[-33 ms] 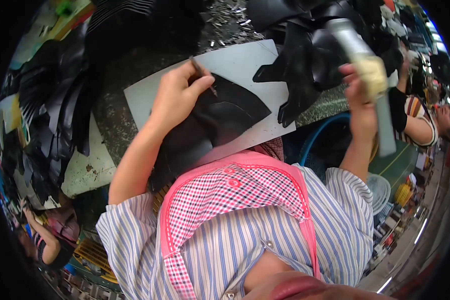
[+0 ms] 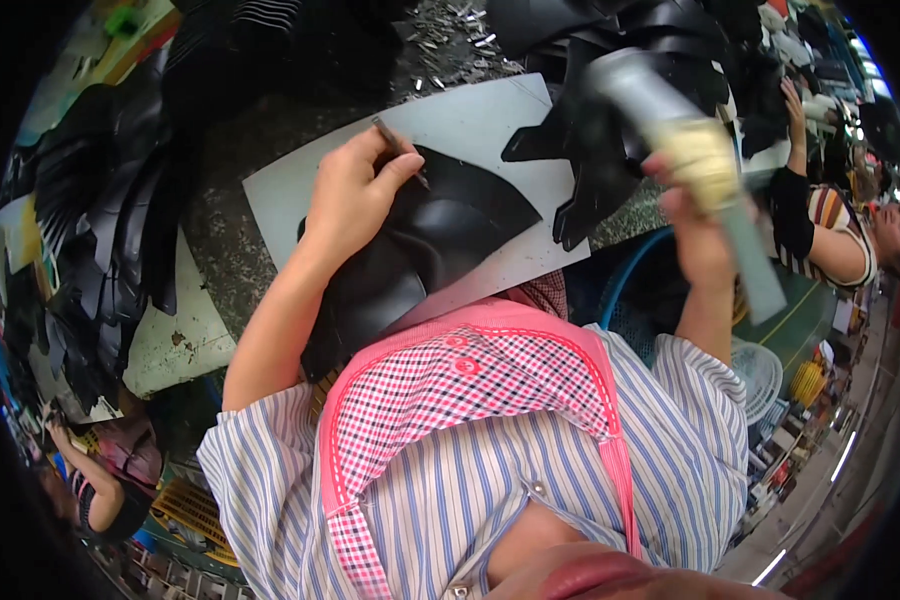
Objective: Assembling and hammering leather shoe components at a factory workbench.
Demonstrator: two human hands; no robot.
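My left hand [image 2: 355, 190] is closed around a slim metal punch [image 2: 382, 130], thumb along its side. The lower end of the punch meets a black leather-like piece [image 2: 470, 225], which lies on a white board [image 2: 505, 105] and hangs over its near edge toward my apron. Raised at the right, my right hand [image 2: 702, 240] grips a metal bar [image 2: 752, 262] around its yellow-wrapped middle. Motion blurs the bar's upper end, so its exact shape cannot be made out. The bar is well apart from the punch.
Stacked black pieces [image 2: 105, 215] stand at the left, with more black pieces [image 2: 610, 130] right of the board. Metal scraps [image 2: 455, 45] litter the far tabletop. A blue basket [image 2: 625, 290] sits below the table edge. A co-worker's arm [image 2: 835, 255] shows at far right.
My right hand and the metal bar have swung leftward, and the bar leans further left at its upper end. The left hand, punch and black piece have barely moved.
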